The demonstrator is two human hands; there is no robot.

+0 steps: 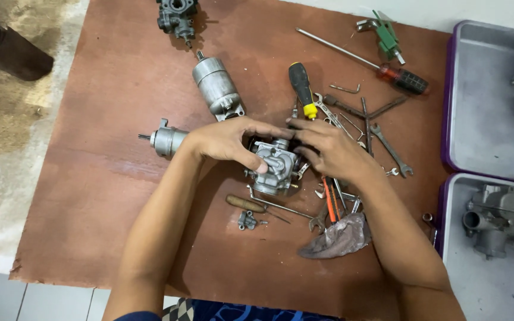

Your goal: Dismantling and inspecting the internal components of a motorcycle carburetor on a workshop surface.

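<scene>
A grey metal carburetor [273, 169] sits near the middle of a brown board [108, 196]. My left hand [228, 141] grips its top left side, thumb pressed on the body. My right hand [327, 148] holds the upper right side, fingers curled over the top. The fingertips of both hands meet above the part. Whether a small piece is pinched between them is hidden.
Two grey cylindrical motors [217, 87] [165, 140], another carburetor [176, 16], a yellow-black screwdriver [301, 89], a red-handled screwdriver [364, 59], spanners [391, 150], a wooden-handled tool [251, 205], a rag [339, 236] lie around. Purple-rimmed trays [450, 107] with parts stand right.
</scene>
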